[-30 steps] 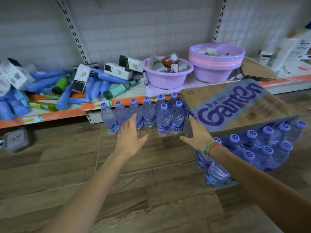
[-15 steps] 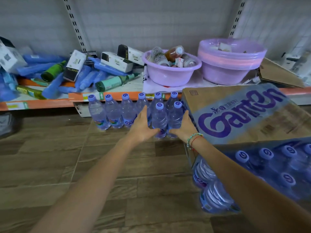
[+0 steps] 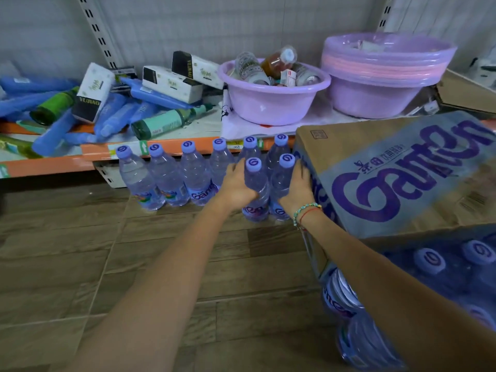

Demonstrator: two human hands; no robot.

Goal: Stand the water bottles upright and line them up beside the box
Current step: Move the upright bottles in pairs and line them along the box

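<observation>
**Both hands closed around the front pair of bottles beside the box**

Compared with a second before, when both hands hovered open short of the row, the left hand (image 3: 237, 183) and right hand (image 3: 296, 189) had reached the two front bottles. The left hand's fingers curled round the front left bottle (image 3: 255, 194); the right hand wrapped the front right bottle (image 3: 281, 183), its back against the cardboard box (image 3: 402, 178). Both arms extended forward, with a beaded bracelet (image 3: 306, 213) on the right wrist. Eight bottles stood upright on the wooden floor (image 3: 80, 264): a back row (image 3: 171, 178) of six along the shelf edge (image 3: 53, 162) and two in front, touching the box. The fingertips lay hidden behind the bottles. A wrapped pack of bottles (image 3: 442, 277) at lower right was blurred and cut off.
</observation>
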